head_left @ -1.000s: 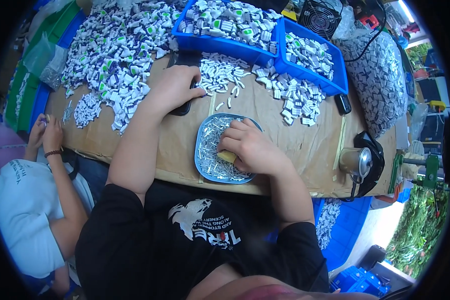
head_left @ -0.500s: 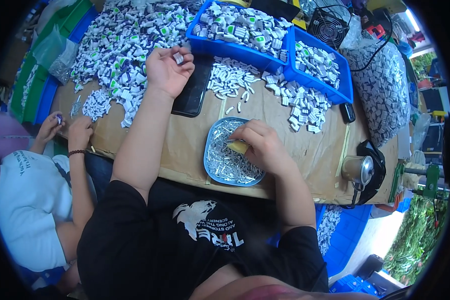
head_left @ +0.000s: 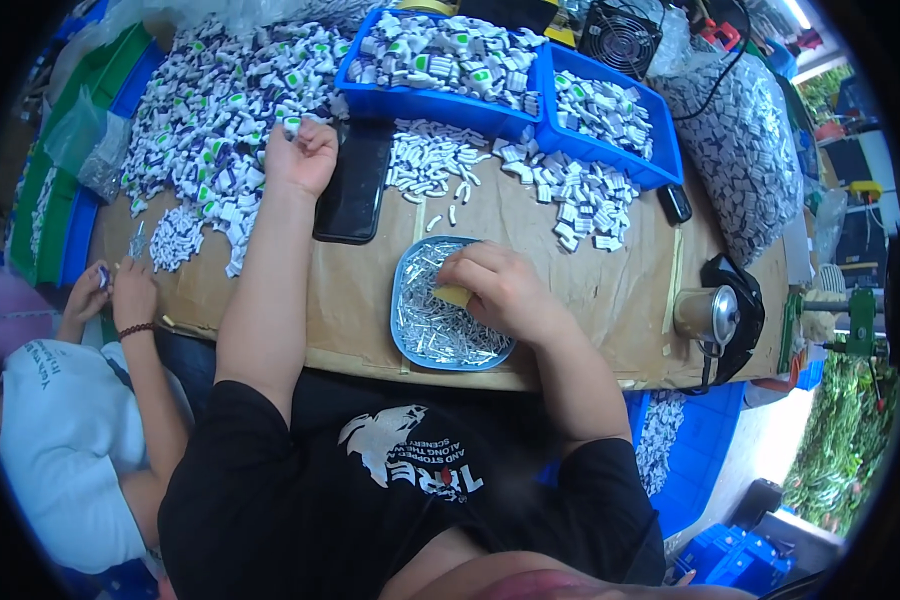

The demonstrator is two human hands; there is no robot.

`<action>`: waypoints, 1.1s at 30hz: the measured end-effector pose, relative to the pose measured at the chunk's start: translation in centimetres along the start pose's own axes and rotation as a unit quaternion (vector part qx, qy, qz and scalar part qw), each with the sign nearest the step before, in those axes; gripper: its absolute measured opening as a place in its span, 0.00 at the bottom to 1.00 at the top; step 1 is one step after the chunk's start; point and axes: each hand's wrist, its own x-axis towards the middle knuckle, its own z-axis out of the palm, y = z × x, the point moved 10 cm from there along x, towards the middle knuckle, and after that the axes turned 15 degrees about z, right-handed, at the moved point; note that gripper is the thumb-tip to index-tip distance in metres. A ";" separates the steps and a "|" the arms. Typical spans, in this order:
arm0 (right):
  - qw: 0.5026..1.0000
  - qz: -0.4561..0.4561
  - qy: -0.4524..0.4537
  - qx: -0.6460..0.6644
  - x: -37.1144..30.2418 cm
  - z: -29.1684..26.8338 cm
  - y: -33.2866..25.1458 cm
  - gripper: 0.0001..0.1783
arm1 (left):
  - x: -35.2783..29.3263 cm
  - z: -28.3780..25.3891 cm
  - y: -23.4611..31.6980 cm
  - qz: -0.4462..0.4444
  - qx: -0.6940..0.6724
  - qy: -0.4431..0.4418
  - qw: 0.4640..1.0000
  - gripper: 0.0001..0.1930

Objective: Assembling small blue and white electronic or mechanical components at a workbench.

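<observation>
My right hand (head_left: pixel 505 292) is over a light-blue tray (head_left: pixel 398 335) of small shiny metal pins (head_left: pixel 440 335). Its fingers close around a small yellow piece (head_left: pixel 453 296), whose kind I cannot make out. Farther up and to the left, my left hand (head_left: pixel 302 160) lies at the edge of a big heap of white, purple and green plastic parts (head_left: pixel 240 90). The fingers of that hand are curled in. A white and green part lies right by its fingertips, but what the fingers grip is hidden.
A black phone (head_left: pixel 355 180) lies beside my left hand. Small white curved pieces (head_left: pixel 435 160) and ribbed white pieces (head_left: pixel 580 195) lie before two blue bins (head_left: pixel 545 132). A metal pot (head_left: pixel 705 318) stands at right. A co-worker's hands (head_left: pixel 130 290) work at left.
My left hand has moved left onto the heap's edge and its fingers have curled in; the small white piece seen in them before no longer shows. My right hand stays over the tray.
</observation>
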 end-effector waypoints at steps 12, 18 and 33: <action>0.901 0.060 0.299 0.309 -2.8 -5.5 4.7 0.11 | -13.1 3.6 -11.3 0.119 0.670 -0.353 0.641 0.18; 0.951 0.060 0.247 0.174 -1.6 -4.7 2.7 0.15 | -16.3 4.9 -12.7 0.148 0.684 -0.441 0.561 0.16; 0.858 0.114 0.269 0.423 -2.8 -5.5 6.7 0.09 | -17.0 5.1 -13.3 0.178 0.671 -0.510 0.509 0.15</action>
